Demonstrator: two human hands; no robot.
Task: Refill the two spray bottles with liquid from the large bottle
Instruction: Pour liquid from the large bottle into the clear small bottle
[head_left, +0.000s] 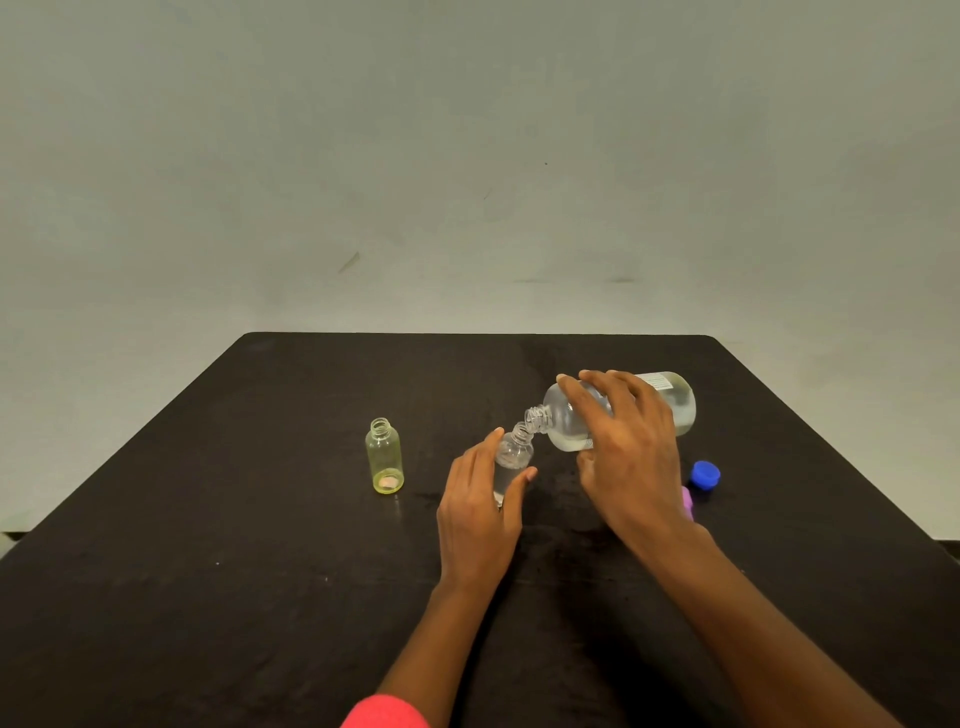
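Note:
My right hand (628, 452) grips the large clear bottle (675, 402), which is tipped on its side above the table with its threaded neck pointing down-left. That neck meets the open mouth of a small clear spray bottle (511, 452), which my left hand (480, 514) holds upright between thumb and fingers. Clear liquid shows in both bottles. A second small bottle (384, 457), yellow-green and uncapped, stands alone to the left on the dark table (208, 545).
A blue cap (705, 474) lies on the table right of my right hand. A pink-purple object (687, 501) peeks out behind my right wrist. A pale wall rises beyond the table's far edge.

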